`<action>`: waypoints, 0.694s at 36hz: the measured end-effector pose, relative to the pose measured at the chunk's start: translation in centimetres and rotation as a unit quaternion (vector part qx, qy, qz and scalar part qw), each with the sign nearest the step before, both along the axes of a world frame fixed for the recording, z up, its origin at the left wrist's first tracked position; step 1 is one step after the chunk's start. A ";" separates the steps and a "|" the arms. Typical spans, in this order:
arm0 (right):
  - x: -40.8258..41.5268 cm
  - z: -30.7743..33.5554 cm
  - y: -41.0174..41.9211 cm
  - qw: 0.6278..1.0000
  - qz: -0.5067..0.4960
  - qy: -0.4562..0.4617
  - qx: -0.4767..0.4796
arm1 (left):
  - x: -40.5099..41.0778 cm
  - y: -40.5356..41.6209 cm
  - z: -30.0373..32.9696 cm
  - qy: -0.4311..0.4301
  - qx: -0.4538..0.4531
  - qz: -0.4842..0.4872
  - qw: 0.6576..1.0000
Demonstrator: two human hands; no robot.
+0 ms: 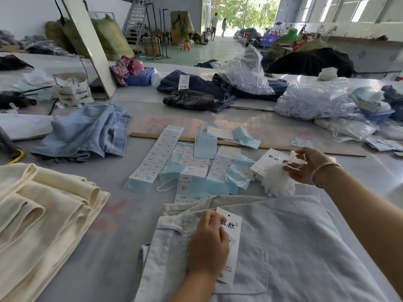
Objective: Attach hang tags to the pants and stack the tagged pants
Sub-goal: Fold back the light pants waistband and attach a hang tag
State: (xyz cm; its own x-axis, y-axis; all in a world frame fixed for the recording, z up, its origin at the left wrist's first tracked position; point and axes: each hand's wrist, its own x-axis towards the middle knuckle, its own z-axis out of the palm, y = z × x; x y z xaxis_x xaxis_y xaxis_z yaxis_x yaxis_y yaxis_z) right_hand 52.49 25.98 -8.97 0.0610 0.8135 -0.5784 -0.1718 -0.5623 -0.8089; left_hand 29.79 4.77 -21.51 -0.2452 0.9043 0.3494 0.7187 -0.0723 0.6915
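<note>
**Hang tag held on pale pants, string pinched at right**

Low in the middle of the frame, the left hand (208, 243) lies on a pair of pale blue-grey pants (290, 247) spread flat on the grey table (122, 227), its fingers curled over the left edge of a white hang tag (231, 243) and holding it against the fabric near the waistband. The tag lies lengthwise, with a punched hole at its upper end and black characters below it.

At right of centre, the right hand (305, 165), a bangle on its wrist, pinches a thin white string between thumb and fingertips, just above a fluffy bundle of white tag strings (275, 180). The bundle rests just beyond the upper edge of the pants, beside a white box (267, 161) with black characters.

Across the middle of the frame lie size label sheets (157, 152) mixed with light blue backing paper (205, 146), with a wooden ruler (270, 147) behind them. At lower left sits a stack of cream pants (43, 212); above it, crumpled light blue jeans (87, 131). Dark jeans (196, 92) and clear plastic bags (316, 101) lie further up.
</note>
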 end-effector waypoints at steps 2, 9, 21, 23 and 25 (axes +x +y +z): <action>0.5 0.1 0.1 1.000 0.023 0.006 -0.012 | 0.0 0.0 0.0 0.002 0.001 0.000 1.000; 1.4 1.2 -0.4 0.987 0.144 -0.071 0.021 | 0.0 0.1 -0.1 0.002 0.004 0.001 1.000; -3.6 -2.2 -11.5 0.539 0.433 -0.587 0.421 | -3.9 0.8 2.6 -0.206 -0.172 -0.145 0.952; -3.8 -4.2 -13.5 0.511 0.482 -0.593 0.394 | -6.1 0.6 3.6 -0.091 -0.220 -0.223 0.945; -3.8 -5.6 -14.9 0.533 0.497 -0.578 0.367 | -8.1 0.3 4.2 0.034 -0.245 -0.264 0.932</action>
